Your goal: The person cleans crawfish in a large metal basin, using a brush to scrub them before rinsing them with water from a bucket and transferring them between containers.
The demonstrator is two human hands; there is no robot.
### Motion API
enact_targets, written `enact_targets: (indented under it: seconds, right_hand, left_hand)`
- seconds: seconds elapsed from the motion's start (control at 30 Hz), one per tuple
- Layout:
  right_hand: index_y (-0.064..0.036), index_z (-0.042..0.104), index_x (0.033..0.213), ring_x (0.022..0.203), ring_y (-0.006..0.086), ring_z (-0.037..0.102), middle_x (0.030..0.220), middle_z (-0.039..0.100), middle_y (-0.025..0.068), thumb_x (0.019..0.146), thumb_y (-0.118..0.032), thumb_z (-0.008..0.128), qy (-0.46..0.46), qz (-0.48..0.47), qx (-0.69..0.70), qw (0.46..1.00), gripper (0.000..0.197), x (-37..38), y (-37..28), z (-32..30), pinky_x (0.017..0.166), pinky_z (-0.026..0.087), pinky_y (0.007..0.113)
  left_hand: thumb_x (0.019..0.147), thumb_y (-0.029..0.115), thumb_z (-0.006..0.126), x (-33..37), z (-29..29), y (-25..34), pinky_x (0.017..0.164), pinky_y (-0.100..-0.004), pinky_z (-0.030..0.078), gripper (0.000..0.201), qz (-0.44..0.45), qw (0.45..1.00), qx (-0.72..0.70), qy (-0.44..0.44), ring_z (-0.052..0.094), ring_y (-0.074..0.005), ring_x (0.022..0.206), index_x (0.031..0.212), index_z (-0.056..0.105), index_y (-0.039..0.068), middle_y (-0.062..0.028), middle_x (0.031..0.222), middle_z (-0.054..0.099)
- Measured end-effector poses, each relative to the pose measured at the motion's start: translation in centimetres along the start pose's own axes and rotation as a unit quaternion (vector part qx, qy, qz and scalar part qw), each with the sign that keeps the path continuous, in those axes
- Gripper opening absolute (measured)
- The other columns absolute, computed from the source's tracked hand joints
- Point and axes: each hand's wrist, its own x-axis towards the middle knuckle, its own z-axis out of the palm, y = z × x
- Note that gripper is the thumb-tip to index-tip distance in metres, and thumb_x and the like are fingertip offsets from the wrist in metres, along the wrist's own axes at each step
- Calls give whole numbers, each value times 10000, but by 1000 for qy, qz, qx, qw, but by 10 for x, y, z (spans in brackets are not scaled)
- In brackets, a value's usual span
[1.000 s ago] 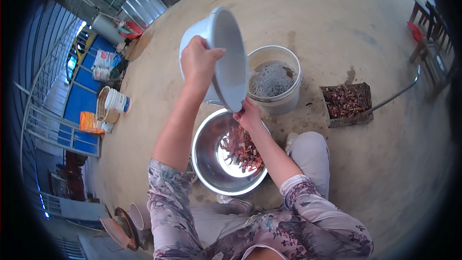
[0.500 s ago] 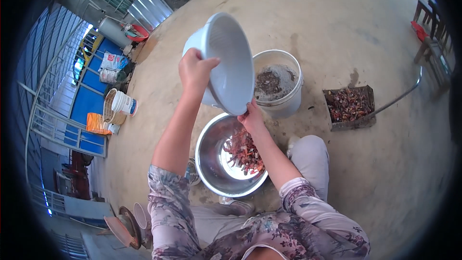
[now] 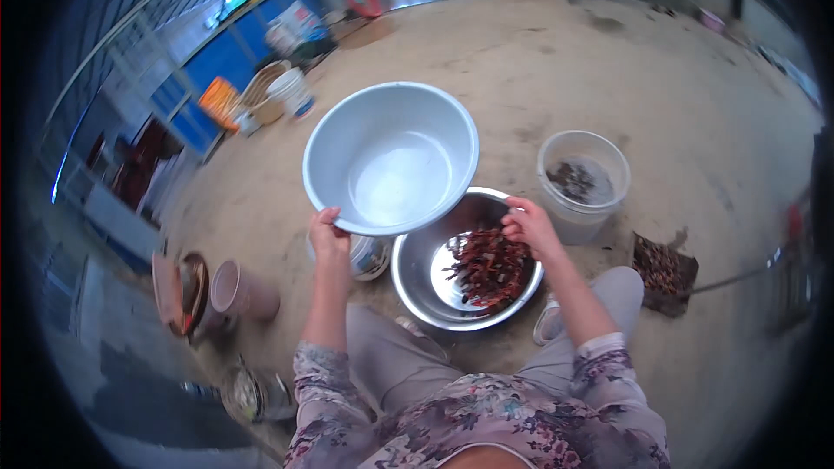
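My left hand [image 3: 327, 231] grips the near rim of a light-blue plastic basin [image 3: 395, 161], which is held up in the air, tilted toward me and bare inside. Below and right of it stands a steel basin [image 3: 420, 291] on the floor between my feet. A heap of dark red pieces that look like crayfish [image 3: 493, 269] lies in its right half. My right hand [image 3: 528, 227] is closed at the steel basin's upper right rim, fingers curled on the edge. The blue basin hides part of the steel basin's far left rim.
A white bucket [image 3: 584, 143] with murky, foamy water stands beyond the steel basin to the right. Further right is a dustpan [image 3: 682, 291] of reddish scraps with a long handle. Partly behind my left forearm sits another container [image 3: 372, 262]. A pinkish bucket [image 3: 243, 291] stands left.
The blue basin has moved left and down, turning from steeply tipped to facing up at me. My right hand has left it for the steel basin's rim. The view has swung.
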Motion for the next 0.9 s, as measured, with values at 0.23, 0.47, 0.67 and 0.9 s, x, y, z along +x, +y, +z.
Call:
enact_targets:
  seconds: [0.23, 0.47, 0.67, 0.9]
  right_hand:
    - [-4, 434, 1119, 533, 81, 535, 724, 554, 42, 811, -88, 456, -166, 125, -226, 952, 320, 3, 0, 38, 450, 436, 175]
    - [-12, 509, 1044, 577, 161, 565, 745, 585, 90, 763, -111, 499, -160, 103, -409, 893, 298, 46, 102, 33, 524, 462, 282]
    - [-145, 493, 1084, 866, 292, 555, 930, 568, 143, 735, -264, 522, -403, 55, -599, 690, 370, 49, 107, 103, 717, 452, 391]
    - [-110, 458, 1142, 1051, 313, 447, 1154, 453, 163, 727, -306, 571, -323, -37, -660, 677, 473, 90, 99, 118, 812, 417, 410]
  left_hand:
    - [515, -75, 456, -16, -65, -6, 747, -346, 448, 463, 20, 978, -187, 92, 493, -195, 805, 959, 472, 54, -44, 856, 498]
    - [524, -90, 425, 18, -25, -50, 842, -399, 425, 543, 17, 974, -210, 84, 493, -254, 900, 1059, 414, 3, -104, 973, 490]
    - [516, -109, 414, 44, -27, -101, 841, -401, 431, 562, -32, 990, -70, 119, 495, -281, 927, 1070, 384, -21, -132, 974, 492]
    - [508, -85, 448, 56, -35, -158, 846, -400, 425, 625, -162, 968, -118, 152, 498, -297, 939, 1124, 371, -11, -145, 1007, 498]
